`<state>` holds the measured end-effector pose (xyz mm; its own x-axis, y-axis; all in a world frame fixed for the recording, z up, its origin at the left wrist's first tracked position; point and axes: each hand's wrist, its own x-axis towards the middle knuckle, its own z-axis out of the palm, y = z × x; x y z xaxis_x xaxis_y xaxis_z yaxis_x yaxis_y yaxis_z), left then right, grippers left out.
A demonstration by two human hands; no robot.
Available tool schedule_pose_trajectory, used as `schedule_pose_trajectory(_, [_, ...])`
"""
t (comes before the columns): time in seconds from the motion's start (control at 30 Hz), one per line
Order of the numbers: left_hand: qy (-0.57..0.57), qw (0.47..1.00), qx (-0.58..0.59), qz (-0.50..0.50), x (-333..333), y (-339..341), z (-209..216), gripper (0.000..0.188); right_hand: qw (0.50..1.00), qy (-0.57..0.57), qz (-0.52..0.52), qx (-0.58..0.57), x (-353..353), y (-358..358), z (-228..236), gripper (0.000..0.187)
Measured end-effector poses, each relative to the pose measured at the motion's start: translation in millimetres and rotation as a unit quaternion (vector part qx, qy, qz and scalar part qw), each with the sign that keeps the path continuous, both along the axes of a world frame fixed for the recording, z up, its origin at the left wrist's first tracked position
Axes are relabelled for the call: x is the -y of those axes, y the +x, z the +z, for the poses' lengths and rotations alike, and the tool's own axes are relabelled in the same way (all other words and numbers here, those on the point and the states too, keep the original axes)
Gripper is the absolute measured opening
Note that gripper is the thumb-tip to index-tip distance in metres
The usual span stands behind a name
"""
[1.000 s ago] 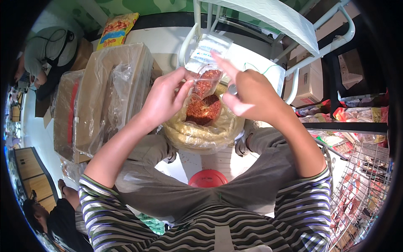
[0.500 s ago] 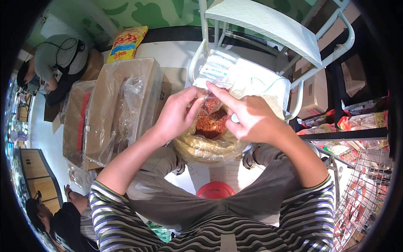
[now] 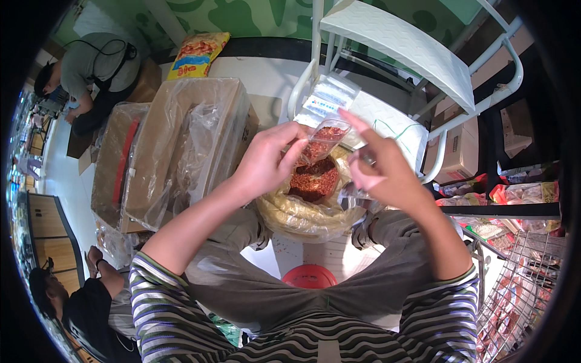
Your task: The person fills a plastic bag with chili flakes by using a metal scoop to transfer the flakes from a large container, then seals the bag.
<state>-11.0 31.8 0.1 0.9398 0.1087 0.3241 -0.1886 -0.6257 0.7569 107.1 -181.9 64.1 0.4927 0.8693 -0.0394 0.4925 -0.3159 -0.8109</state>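
The left hand (image 3: 269, 155) pinched a small clear bag (image 3: 319, 147) of red flakes (image 3: 330, 133) over the big yellow sack (image 3: 305, 221). The right hand (image 3: 385, 168) pointed one finger and gripped a shiny thing (image 3: 367, 158), perhaps a handle.

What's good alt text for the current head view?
A person's left hand holds a small clear bag of red flakes over an open yellowish plastic sack holding more, while the right hand is close beside the bag. A cardboard box stands left, a white step stool ahead.
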Motion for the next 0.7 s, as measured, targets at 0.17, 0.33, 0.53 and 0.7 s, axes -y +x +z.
schedule_pose_trajectory(0.17, [-0.089,0.995,-0.049,0.012,0.5,-1.1,9.7,0.014,0.989,0.117,-0.077,-0.037,7.2,6.3,4.1,0.075])
schedule_pose_trajectory(0.33, [-0.070,0.997,0.006,-0.019,1.7,-4.4,13.3,0.014,0.999,0.012,0.030,0.030,1.2,3.8,-12.4,0.083])
schedule_pose_trajectory(0.53, [-0.118,0.993,0.000,-0.023,6.1,-4.2,14.9,0.012,0.998,0.064,-0.023,-0.002,7.0,1.5,-2.6,0.085])
schedule_pose_trajectory(0.7, [-0.129,0.991,-0.027,-0.016,6.7,-4.0,16.1,0.011,0.998,0.052,-0.034,-0.027,8.2,2.7,-1.5,0.081])
